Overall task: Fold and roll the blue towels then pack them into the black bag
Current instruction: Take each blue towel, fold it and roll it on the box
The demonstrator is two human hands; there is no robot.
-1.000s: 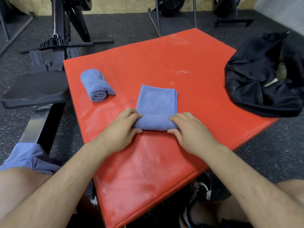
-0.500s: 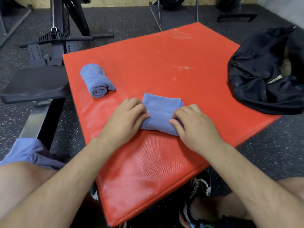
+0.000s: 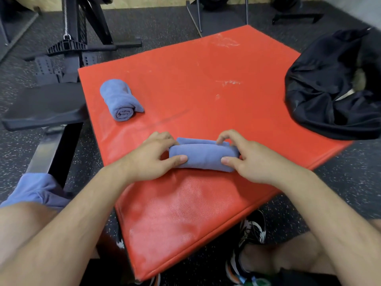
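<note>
- Head view: the left hand (image 3: 152, 159) and the right hand (image 3: 245, 159) are gripping opposite ends of a blue towel roll (image 3: 203, 157). The thumbs are pressing its near side and the fingers are curling over its top.
- The roll is lying crosswise on the near half of the red mat (image 3: 206, 79), with a thin flat edge of cloth showing along its far side.
- A second rolled blue towel (image 3: 118, 100) is sitting near the mat's left edge, well apart from both hands.
- The black bag (image 3: 329, 89) is slumping, crumpled, over the mat's right edge.
- A loose blue cloth (image 3: 35, 190) is lying at lower left, below a black bench pad (image 3: 43, 104).
</note>
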